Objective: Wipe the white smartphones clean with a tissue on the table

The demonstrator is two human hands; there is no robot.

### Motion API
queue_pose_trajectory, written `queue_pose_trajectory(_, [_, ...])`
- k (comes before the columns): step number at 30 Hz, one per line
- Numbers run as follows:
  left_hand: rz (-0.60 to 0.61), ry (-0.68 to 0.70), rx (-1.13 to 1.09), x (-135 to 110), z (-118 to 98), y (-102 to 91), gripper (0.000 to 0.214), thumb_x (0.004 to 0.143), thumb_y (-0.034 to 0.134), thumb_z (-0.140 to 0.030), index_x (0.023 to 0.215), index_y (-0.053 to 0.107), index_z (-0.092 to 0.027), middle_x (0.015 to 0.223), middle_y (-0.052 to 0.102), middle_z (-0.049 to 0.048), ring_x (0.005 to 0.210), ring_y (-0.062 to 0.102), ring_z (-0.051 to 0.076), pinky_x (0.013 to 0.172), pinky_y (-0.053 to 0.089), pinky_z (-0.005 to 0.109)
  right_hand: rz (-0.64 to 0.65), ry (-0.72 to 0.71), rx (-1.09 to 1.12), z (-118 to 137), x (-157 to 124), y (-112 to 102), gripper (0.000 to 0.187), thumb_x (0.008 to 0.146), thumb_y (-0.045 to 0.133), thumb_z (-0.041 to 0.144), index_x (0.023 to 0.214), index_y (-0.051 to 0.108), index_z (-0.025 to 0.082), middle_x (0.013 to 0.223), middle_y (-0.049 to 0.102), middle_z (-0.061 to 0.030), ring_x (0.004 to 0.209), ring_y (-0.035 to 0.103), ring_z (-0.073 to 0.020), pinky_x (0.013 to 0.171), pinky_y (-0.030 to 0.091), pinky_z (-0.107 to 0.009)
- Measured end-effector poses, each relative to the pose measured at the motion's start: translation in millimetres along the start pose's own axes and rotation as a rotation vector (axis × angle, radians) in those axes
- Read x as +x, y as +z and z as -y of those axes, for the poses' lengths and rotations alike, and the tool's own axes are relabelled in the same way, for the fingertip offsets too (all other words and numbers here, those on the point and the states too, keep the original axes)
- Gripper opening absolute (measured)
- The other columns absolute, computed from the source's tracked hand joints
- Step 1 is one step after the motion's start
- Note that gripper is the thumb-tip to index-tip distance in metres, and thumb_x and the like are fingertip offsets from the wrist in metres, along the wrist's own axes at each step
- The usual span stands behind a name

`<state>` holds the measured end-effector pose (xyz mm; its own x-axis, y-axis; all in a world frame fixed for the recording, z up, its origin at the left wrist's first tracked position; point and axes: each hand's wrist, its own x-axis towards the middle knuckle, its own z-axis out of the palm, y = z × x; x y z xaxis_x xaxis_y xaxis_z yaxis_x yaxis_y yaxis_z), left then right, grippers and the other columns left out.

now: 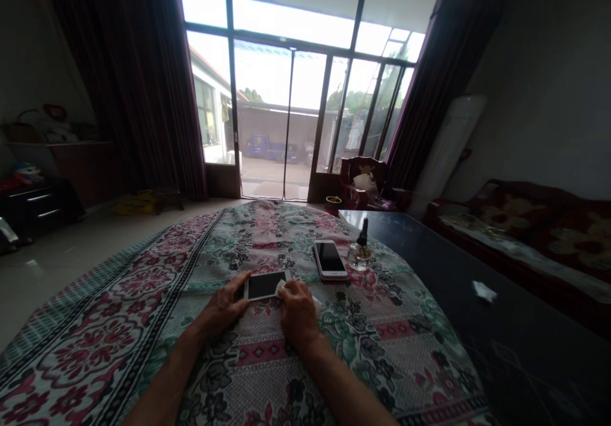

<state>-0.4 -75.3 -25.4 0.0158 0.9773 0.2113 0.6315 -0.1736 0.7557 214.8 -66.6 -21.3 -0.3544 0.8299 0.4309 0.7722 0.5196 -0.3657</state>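
The left end of a white-framed smartphone, screen up on or just above the cloth-covered tabletop, is held between the parted thumb and fingers of the left hand; at its right end, a white tissue is pinched by the right hand. Farther right, a second smartphone is laid face up beside a black-topped glass bottle, and a crumpled white scrap is seen on a dark tabletop.

In the lower middle of the frame, the person's left hand and left forearm are bare down to the bottom edge. The right hand and right forearm, right of them, are likewise bare, both forearms tapering toward slimmer wrists.
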Motion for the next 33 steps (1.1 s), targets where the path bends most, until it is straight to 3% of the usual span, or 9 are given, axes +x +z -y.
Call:
queue_pose_trajectory(10, [0.012,0.022,-0.044,-0.2,2.8,-4.9,0.072,0.063,0.054,-0.021,0.135,0.051,-0.015,0.142,0.053,0.0059,0.135,0.044,0.025,0.116,0.029,0.040,0.064,-0.105,0.007,40.2,5.9,21.7,0.016,0.086,0.055,0.021,0.094,0.069,0.025,0.105,0.062,-0.0049,0.098,0.051,-0.0213,0.085,0.040,-0.032])
queue_pose_trajectory(21, [-0.007,0.026,-0.038,-0.9,3.0,-4.2,0.071,0.062,0.053,-0.019,0.133,0.054,-0.018,0.140,0.054,0.0049,0.133,0.047,0.024,0.115,0.031,0.040,-0.016,0.160,-0.061,-2.2,9.0,-3.3,0.022,0.084,0.052,0.013,0.089,0.072,0.022,0.102,0.063,-0.0071,0.098,0.051,-0.0222,0.088,0.036,-0.032])
queue_pose_trajectory(27, [-0.012,0.026,-0.064,-1.6,1.3,-4.6,0.071,0.061,0.052,-0.017,0.132,0.055,-0.019,0.140,0.054,0.0035,0.132,0.047,0.023,0.115,0.031,0.041,0.032,-0.029,-0.012,14.4,4.5,4.7,0.023,0.085,0.053,0.016,0.100,0.069,0.024,0.108,0.061,-0.0055,0.103,0.049,-0.0222,0.090,0.036,-0.032])
queue_pose_trajectory(33, [0.016,0.016,-0.035,-1.2,-0.3,-4.7,0.073,0.062,0.050,-0.020,0.134,0.052,-0.014,0.142,0.052,0.0073,0.134,0.044,0.022,0.116,0.029,0.038,0.077,-0.155,-0.002,36.1,4.7,17.4,0.018,0.091,0.052,0.022,0.099,0.067,0.026,0.109,0.061,-0.0034,0.101,0.049,-0.0213,0.087,0.037,-0.031])
